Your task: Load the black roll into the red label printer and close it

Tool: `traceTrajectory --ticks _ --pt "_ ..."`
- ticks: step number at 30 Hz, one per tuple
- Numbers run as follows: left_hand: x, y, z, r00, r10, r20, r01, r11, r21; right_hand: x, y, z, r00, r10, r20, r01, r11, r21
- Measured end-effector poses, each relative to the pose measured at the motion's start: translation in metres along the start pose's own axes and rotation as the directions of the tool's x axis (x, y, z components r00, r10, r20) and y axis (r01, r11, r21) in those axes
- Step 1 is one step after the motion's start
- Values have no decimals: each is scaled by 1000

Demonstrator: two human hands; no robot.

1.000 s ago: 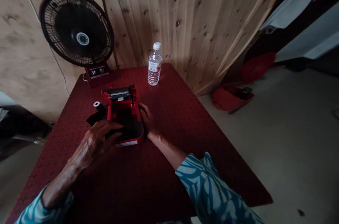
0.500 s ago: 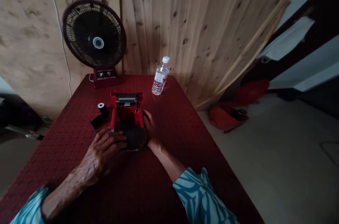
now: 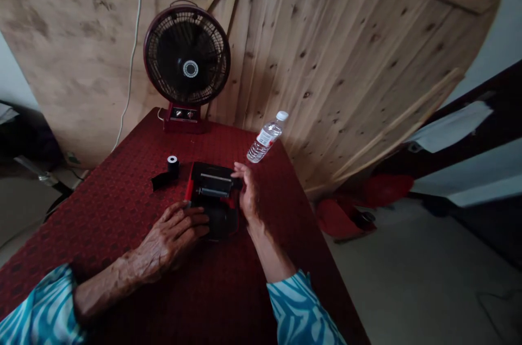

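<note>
A small red and black printer-like machine (image 3: 220, 220) sits on the table in front of me. Its black upper part (image 3: 214, 171) with a slot and a roller lies low over the red body. My left hand (image 3: 169, 233) holds the front left corner, fingers laid over the dark front panel. My right hand (image 3: 249, 193) is at the right side, fingers stretched apart and touching the upper part's right edge; its thumb is hidden. Left of the machine stands a dark roll with a white core (image 3: 173, 164), a black strip (image 3: 161, 180) trailing from it.
A maroon fan (image 3: 187, 62) stands at the back left of the table (image 3: 134, 214). Behind the machine, to the right, is a water bottle (image 3: 267, 138) with a white cap. Wooden boards (image 3: 310, 73) lean behind the table. A red object (image 3: 342, 220) lies on the floor at right.
The machine's upper part, raised before, now lies lower. My right hand has moved from the body's side up to that part's edge. The left stays at the front. The view has shifted.
</note>
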State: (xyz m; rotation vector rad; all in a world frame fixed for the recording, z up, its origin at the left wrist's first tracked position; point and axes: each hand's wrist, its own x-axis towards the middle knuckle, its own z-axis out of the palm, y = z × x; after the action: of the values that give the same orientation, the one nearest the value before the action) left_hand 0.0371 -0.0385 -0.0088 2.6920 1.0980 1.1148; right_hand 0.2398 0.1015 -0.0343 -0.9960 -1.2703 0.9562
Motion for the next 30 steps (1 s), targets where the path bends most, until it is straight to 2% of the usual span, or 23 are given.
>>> traceTrajectory --ticks 1,6,9,12,17,24,27,30 --pt "-1 -1 0 1000 5 10 -5 1000 2 -8 -1 -3 999 -11 30 11 1000 -20" --pt "-2 -2 2 999 19 30 -20 999 27 -32 0 -7 1000 5 -13 -5 1000 16" --pt "-1 -3 -2 1000 22 -19 -22 1000 18 -34 5 -4 998 52 -24 -50 998 48" --pt "2 -9 -8 997 -56 -47 59 996 73 -35 7 -2 996 82 -36 -79 994 81" --pt "2 -22 -9 988 -155 11 151 974 168 -37 7 -2 994 98 -45 -96 994 59" --pt "-1 -26 -2 990 -139 13 133 968 213 -42 7 -3 995 98 -20 -97 995 37" --pt "-3 -27 0 990 -143 10 138 971 193 -42 4 -1 990 137 -25 -136 988 67" --pt "-5 -27 1 984 -176 -6 176 981 82 -42 5 1 988 147 -55 -143 987 71"
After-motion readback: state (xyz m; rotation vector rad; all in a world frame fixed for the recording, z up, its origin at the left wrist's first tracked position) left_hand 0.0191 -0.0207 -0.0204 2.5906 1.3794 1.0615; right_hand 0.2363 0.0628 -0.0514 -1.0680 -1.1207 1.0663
